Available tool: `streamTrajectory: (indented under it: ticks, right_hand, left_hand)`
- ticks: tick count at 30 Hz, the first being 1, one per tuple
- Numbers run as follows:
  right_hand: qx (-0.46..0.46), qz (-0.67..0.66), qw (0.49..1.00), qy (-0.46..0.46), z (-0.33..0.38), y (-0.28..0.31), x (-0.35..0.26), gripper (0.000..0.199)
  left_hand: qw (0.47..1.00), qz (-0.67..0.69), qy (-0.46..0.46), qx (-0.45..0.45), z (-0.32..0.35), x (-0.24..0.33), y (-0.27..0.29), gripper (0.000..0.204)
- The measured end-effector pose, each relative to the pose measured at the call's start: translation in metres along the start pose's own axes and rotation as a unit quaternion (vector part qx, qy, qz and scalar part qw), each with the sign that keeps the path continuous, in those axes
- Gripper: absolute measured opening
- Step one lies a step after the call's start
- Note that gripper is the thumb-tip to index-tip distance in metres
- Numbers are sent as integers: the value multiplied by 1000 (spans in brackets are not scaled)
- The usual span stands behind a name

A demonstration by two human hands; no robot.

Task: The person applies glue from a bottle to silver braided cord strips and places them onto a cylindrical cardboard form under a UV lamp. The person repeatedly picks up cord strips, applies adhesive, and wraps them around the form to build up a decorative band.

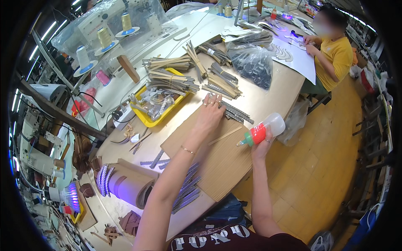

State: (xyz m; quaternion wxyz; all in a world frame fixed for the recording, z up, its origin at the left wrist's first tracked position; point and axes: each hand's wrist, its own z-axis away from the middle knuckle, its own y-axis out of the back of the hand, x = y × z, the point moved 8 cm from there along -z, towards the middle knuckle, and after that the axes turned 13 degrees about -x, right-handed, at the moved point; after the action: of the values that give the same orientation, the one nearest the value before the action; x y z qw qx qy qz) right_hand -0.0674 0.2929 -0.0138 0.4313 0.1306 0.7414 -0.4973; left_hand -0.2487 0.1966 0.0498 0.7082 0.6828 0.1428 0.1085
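Observation:
My left hand reaches over the corrugated cardboard sheet, its fingers slightly spread and resting at the end of a pile of dark grey strips. Whether a strip lies under the fingertips is hidden. In my right hand is a squeeze bottle with a clear body, a red label and a green cap. The bottle is tilted, its nozzle pointing down and left above the cardboard's right edge. A thin tan strip lies on the cardboard between my hands. More grey strips lie beside my left forearm.
Behind my left hand are a yellow tray of small parts, bundled strips and a plastic bag of dark pieces. Rolled brown sheet and a lit lamp stand left. A person in yellow works at the far right.

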Motion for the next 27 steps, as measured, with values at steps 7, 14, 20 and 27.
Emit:
streamTrajectory:
  ticks: [7, 14, 20, 27]
  right_hand:
    - [11, -24, 1000, 8, 1, 1, 0, 32]
    - [39, -63, 997, -14, -1, 6, 3, 38]
    - [15, -107, 993, -39, 6, 15, -7, 41]
    - [-14, 313, 936, 162, 27, 0, -71, 39]
  left_hand:
    - [998, -56, 11, -9, 4, 1, -5, 23]
    - [987, 109, 113, 42, 101, 10, 25, 15]
    - [965, 202, 165, 15, 171, 71, 3, 23]
    - [972, 164, 167, 35, 197, 103, -2, 50]
